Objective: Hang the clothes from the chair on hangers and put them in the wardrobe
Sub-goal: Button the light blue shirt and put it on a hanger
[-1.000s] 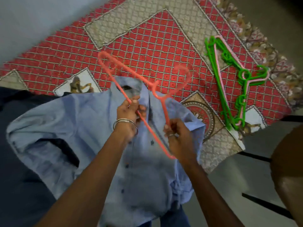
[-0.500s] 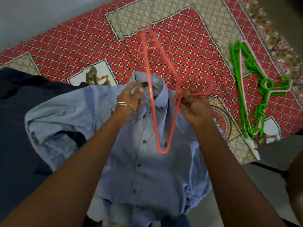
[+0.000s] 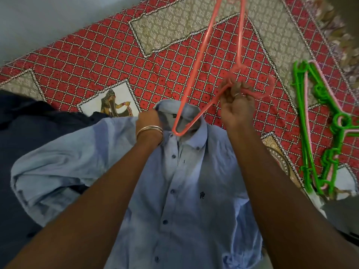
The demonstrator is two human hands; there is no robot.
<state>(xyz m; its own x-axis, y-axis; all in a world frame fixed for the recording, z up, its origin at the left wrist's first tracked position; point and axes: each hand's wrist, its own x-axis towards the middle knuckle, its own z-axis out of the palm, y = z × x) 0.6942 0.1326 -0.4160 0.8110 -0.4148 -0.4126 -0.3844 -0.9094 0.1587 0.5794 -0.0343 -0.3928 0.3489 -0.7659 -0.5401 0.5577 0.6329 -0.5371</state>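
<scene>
A red patterned bedspread (image 3: 108,57) with tan panels covers the surface, with a pale wall or floor showing at the far left. On it, in the middle and near part of the view, lies a light blue shirt (image 3: 194,187), buttoned, front up, its collar pointing to the far side and one sleeve folded out to the left.

An orange hanger (image 3: 196,70) stands tilted over the collar: one corner dips into the neck opening, and the rest rises away to the far side and runs out of the top of the view. The right hand (image 3: 236,104) grips the hanger at its neck, fingers curled round the base of the hook, which is blurred. The left hand (image 3: 148,121), with thin bangles (image 3: 149,131) at the wrist, holds the left side of the collar; its fingers are mostly hidden behind the cloth. Both forearms cross the shirt's front and cover much of it.

A dark garment (image 3: 29,136) lies under and to the left of the shirt. Well apart to the right, a bunch of green hangers (image 3: 305,136) with a pink hanger (image 3: 308,105) among them rests on the bedspread near its edge.
</scene>
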